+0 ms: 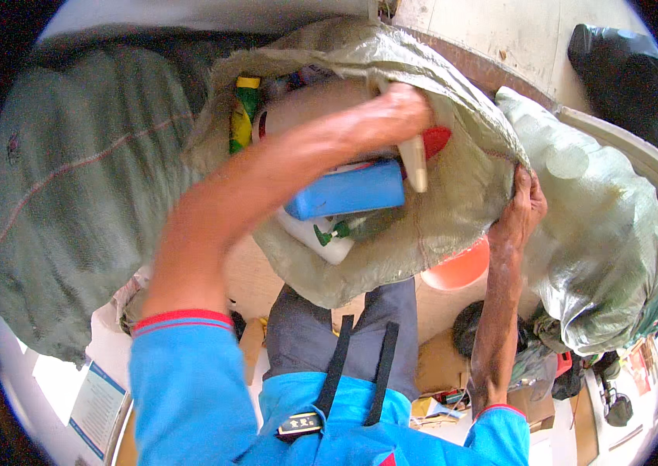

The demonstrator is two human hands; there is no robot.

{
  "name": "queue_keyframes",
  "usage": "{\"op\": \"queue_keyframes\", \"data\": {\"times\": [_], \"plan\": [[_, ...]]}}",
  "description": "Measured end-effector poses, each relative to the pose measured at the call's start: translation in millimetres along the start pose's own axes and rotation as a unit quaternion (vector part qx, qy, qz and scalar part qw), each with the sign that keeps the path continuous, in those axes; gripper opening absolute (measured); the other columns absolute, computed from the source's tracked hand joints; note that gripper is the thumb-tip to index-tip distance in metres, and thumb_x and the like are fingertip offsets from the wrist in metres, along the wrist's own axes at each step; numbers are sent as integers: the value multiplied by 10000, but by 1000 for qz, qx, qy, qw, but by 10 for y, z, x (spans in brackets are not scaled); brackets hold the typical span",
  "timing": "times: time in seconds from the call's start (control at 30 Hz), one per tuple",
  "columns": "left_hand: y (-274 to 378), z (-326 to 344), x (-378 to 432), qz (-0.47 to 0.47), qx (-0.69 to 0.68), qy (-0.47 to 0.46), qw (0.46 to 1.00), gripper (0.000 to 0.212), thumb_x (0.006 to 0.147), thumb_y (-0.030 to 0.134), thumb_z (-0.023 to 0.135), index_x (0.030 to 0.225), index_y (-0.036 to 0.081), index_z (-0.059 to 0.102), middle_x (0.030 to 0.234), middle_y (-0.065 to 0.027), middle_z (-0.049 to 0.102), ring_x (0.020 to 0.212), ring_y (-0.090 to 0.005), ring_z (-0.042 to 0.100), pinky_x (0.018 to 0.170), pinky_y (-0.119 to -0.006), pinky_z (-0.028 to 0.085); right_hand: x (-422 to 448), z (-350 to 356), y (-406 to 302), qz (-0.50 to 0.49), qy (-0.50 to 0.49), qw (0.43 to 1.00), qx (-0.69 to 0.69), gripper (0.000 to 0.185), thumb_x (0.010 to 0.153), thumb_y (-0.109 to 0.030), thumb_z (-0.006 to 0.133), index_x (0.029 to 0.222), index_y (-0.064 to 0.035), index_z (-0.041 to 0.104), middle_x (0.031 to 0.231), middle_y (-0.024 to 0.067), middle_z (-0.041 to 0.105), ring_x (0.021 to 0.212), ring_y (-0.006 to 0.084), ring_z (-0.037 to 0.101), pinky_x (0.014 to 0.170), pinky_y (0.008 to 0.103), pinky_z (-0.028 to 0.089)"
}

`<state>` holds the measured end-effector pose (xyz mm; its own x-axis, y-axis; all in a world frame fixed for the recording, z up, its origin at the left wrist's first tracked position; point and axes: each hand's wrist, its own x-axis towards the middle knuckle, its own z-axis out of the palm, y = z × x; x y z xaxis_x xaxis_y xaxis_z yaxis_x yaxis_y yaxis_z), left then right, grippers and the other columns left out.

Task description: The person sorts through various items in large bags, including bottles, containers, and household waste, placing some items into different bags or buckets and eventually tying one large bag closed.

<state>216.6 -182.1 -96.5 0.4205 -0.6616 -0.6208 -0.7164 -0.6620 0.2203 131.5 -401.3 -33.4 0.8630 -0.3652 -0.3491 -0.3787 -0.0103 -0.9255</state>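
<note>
A large woven plastic sack (451, 221) stands before me with its mouth wide. My right hand (521, 201) pinches the sack's rim on the right side. My left arm reaches across the mouth, and my left hand (407, 108) is inside near the far right wall, its fingers mostly hidden. Just below it is a pale tapered plastic piece (418, 166) beside a red object (436, 141). Inside the sack lie a blue plastic container (349, 189), a white bottle (329, 247) with a green pump head (332, 232) by it, and a yellow-and-green container (244, 116).
A full greenish woven sack (90, 163) stands at left, and a pale one (596, 221) at right. An orange-red basin (460, 268) sits under the middle sack. A black bag (631, 87) lies at far right. Cardboard (442, 361) and clutter are behind my right arm.
</note>
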Motion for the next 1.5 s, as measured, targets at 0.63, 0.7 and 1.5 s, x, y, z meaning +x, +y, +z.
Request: {"op": "queue_keyframes", "data": {"times": [0.63,0.7,1.5], "plan": [[-293,289,900,-145,-96,146,974,310,751,188,625,1004,11,654,983,-194,651,918,-315,632,800,-423,503,72,-86,80,-69,-35,996,-32,255,921,-198,630,1041,23,670,912,-8,639,823,64,527,751,202,409],[-279,260,908,-128,-92,138,978,294,758,173,617,999,7,650,964,-197,649,902,-314,634,783,-420,508,107,-102,96,-70,-25,997,-13,251,923,-186,628,1040,32,668,908,-9,638,826,63,531,754,198,414],[210,-399,-1234,53,-20,421,905,188,754,129,612,919,49,572,926,-73,572,1007,-235,582,742,-340,554,-215,-27,-265,-73,-75,980,-172,199,922,-86,533,1057,16,636,796,18,620,729,74,522,656,224,430]]}}
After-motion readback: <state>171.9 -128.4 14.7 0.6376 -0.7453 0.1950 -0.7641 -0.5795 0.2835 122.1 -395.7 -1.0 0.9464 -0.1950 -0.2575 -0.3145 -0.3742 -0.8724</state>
